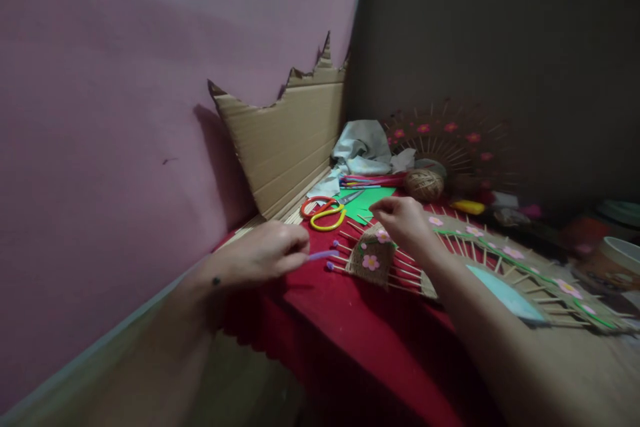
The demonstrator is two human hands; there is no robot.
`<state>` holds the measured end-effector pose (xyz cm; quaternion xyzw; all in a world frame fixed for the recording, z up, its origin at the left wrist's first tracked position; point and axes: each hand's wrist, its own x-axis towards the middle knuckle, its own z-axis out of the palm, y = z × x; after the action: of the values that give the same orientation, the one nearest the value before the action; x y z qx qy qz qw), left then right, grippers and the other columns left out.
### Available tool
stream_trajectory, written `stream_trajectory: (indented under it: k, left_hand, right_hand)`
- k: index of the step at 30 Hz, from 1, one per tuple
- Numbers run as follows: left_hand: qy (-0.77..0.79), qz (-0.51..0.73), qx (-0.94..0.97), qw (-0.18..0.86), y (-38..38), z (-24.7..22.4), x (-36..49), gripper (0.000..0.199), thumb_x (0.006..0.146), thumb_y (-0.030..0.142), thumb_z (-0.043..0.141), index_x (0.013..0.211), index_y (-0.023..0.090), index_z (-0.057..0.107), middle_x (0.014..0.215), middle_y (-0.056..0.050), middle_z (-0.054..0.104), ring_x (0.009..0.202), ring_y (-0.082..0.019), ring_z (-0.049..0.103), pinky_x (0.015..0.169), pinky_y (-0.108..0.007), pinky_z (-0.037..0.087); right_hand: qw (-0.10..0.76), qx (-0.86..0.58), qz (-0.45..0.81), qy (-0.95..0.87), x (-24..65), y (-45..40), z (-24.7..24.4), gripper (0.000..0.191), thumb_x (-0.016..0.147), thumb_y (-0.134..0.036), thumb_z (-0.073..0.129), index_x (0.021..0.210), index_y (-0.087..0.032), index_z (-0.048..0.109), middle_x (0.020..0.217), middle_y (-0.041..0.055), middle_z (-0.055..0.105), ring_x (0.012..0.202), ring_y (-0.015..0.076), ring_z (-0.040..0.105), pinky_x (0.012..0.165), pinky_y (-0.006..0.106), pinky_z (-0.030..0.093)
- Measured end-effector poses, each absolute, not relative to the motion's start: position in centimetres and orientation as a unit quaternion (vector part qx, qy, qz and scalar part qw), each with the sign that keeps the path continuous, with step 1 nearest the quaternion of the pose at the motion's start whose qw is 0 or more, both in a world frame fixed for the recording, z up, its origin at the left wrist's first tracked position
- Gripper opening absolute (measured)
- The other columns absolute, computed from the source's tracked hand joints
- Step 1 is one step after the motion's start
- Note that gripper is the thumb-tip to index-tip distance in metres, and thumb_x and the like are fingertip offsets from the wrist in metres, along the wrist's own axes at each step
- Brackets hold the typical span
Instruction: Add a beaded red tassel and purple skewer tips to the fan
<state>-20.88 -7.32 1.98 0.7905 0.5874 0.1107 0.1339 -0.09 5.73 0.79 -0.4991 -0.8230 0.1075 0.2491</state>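
Observation:
My left hand (270,250) is closed on one end of a purple pipe cleaner (321,255), whose free end reaches the stick tips of a woven twine piece (367,273). Pink paper flowers (371,262) decorate that piece, and thin wooden sticks (405,273) stick out on both sides. Small purple knobs (330,267) cap a few of the stick ends. Above the piece's far edge, my right hand (400,217) is pinched closed; whatever it may hold is too small to make out. Scissors (327,212) with one red and one yellow handle lie beyond my left hand.
A torn cardboard sheet (295,140) leans on the pink wall. Green paper (375,203), colourful pipe cleaners (370,181) and a twine ball (424,183) lie behind. A flowered stick fan (513,253) spreads at right, near a tub (620,260). The red tablecloth (345,327) ends nearest me.

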Motion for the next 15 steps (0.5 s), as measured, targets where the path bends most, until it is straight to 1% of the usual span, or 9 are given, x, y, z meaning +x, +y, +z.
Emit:
stream_trajectory:
  k: [3,4,5,7,8,11,13,15]
  left_hand:
    - [0.58,0.226,0.744,0.242,-4.7,3.0,-20.1,0.014,0.076,0.025,0.053,0.067,0.015,0.058,0.058,0.003,0.05,0.055,-0.009,0.043,0.052,-0.022,0.032]
    - [0.578,0.243,0.734,0.264,-3.4,3.0,-19.7,0.013,0.074,0.024,0.054,0.067,0.015,0.058,0.054,0.004,0.049,0.05,-0.008,0.042,0.049,-0.021,0.031]
    - [0.575,0.255,0.726,0.277,-2.0,2.9,-19.2,0.012,0.075,0.024,0.053,0.072,0.014,0.06,0.053,0.004,0.05,0.047,-0.008,0.043,0.047,-0.021,0.031]
    - [0.572,0.293,0.711,0.285,1.0,2.4,-18.4,0.015,0.074,0.02,0.052,0.083,0.013,0.062,0.057,0.003,0.054,0.047,-0.008,0.046,0.046,-0.022,0.033]
    - [0.565,0.306,0.71,0.287,2.5,2.1,-18.1,0.017,0.073,0.019,0.053,0.084,0.012,0.064,0.058,0.002,0.055,0.047,-0.008,0.047,0.047,-0.022,0.034]
    - [0.552,0.343,0.702,0.291,6.0,1.0,-17.5,0.015,0.07,0.015,0.057,0.08,0.012,0.067,0.057,0.002,0.056,0.051,-0.009,0.049,0.051,-0.023,0.037]
    - [0.548,0.365,0.691,0.298,7.3,0.2,-17.4,0.011,0.072,0.015,0.058,0.078,0.011,0.067,0.058,0.002,0.056,0.054,-0.009,0.05,0.055,-0.024,0.039]
    - [0.541,0.381,0.68,0.315,7.9,-0.6,-17.3,0.007,0.076,0.016,0.059,0.077,0.011,0.064,0.061,0.002,0.056,0.057,-0.009,0.051,0.057,-0.024,0.042]
  right_hand:
    - [0.224,-0.498,0.089,-0.833,0.0,6.1,0.4,0.023,0.077,-0.017,0.054,0.086,-0.02,0.075,0.083,0.005,0.074,0.077,0.0181,0.067,0.065,0.023,0.043]
    - [0.213,-0.493,0.081,-0.84,0.0,6.1,0.1,0.023,0.077,-0.017,0.054,0.085,-0.021,0.075,0.082,0.005,0.074,0.076,0.0179,0.066,0.064,0.023,0.043]
    - [0.201,-0.488,0.071,-0.846,-0.1,6.1,-0.1,0.023,0.077,-0.017,0.054,0.085,-0.021,0.075,0.082,0.005,0.074,0.076,0.0177,0.066,0.064,0.023,0.042]
    - [0.177,-0.478,0.048,-0.859,-0.5,6.2,-0.6,0.023,0.078,-0.017,0.053,0.085,-0.022,0.074,0.083,0.0055,0.073,0.078,0.0177,0.065,0.065,0.023,0.042]
    - [0.166,-0.474,0.036,-0.864,-0.7,6.1,-0.8,0.023,0.078,-0.017,0.052,0.086,-0.022,0.074,0.084,0.0061,0.073,0.079,0.018,0.065,0.066,0.023,0.041]
    - [0.132,-0.459,0.0,-0.878,-1.6,6.2,-1.3,0.023,0.08,-0.017,0.05,0.082,-0.02,0.073,0.084,0.0089,0.072,0.081,0.0198,0.064,0.067,0.026,0.04]
    - [0.111,-0.447,-0.02,-0.887,-2.2,6.3,-1.6,0.022,0.081,-0.017,0.05,0.079,-0.018,0.072,0.084,0.0107,0.071,0.081,0.0213,0.064,0.067,0.027,0.04]
    - [0.095,-0.438,-0.037,-0.893,-2.8,6.5,-2.0,0.022,0.081,-0.015,0.049,0.079,-0.017,0.071,0.085,0.0117,0.071,0.082,0.0221,0.064,0.068,0.029,0.04]
